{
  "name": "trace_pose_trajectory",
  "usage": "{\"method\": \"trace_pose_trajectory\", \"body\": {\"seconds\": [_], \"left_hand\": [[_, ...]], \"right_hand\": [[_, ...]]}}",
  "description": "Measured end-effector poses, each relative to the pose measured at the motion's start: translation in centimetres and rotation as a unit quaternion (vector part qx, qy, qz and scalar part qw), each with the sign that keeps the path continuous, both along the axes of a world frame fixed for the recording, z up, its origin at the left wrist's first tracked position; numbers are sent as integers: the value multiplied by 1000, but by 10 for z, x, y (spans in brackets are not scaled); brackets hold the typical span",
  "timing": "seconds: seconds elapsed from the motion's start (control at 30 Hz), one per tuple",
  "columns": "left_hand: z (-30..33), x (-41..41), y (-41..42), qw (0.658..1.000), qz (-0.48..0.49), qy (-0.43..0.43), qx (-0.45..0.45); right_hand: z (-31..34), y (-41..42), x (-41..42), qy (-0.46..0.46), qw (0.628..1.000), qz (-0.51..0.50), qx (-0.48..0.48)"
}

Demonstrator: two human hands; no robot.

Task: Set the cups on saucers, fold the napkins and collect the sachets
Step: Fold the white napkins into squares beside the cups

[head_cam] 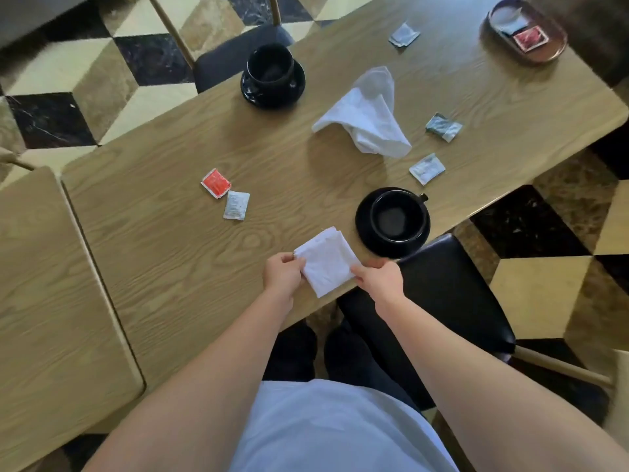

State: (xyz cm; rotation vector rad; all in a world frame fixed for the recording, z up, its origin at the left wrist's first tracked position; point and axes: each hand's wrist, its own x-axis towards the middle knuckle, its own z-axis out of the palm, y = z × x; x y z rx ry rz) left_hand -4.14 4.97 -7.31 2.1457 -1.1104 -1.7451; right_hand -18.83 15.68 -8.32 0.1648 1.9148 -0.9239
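Observation:
A folded white napkin [326, 262] lies at the table's near edge. My left hand [283, 274] pinches its left corner and my right hand [377, 278] grips its right side. A second white napkin [367, 115] lies crumpled mid-table. One black cup [396, 216] sits on a black saucer [366, 233] just right of my hands. Another black cup [270, 66] rests on its saucer [253, 93] at the far edge. Loose sachets lie about: a red sachet [215, 182], a white sachet [236, 205], a pale sachet [426, 168], a green sachet [444, 127] and a far sachet [403, 35].
A brown oval tray [551, 49] at the far right corner holds a red sachet [530, 39] and a white one. The wooden table [170, 250] meets a second table [44, 301] on the left. A black chair [452, 284] stands under the near edge.

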Motion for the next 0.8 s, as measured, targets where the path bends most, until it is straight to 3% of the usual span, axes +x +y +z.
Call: {"method": "trace_pose_trajectory", "body": {"seconds": [0.23, 0.43, 0.57, 0.67, 0.73, 0.8], "left_hand": [[-11, -2, -3, 993, -55, -100, -22], [-7, -4, -11, 989, -98, -108, -39], [8, -36, -30, 987, -115, -57, -92], [22, -69, -53, 993, -88, 24, -79], [29, -93, -74, 995, -47, 72, -50], [32, -116, -98, 995, -31, 92, -17]], "right_hand": [[-8, 1, 5, 70, 993, 50, 75], [3, -2, 14, 88, 985, 126, 75], [21, -26, 18, 90, 976, 198, -25], [41, -64, 6, 98, 967, 215, -98], [51, -96, -16, 160, 959, 198, -125], [58, -128, -51, 276, 937, 180, -112]]}}
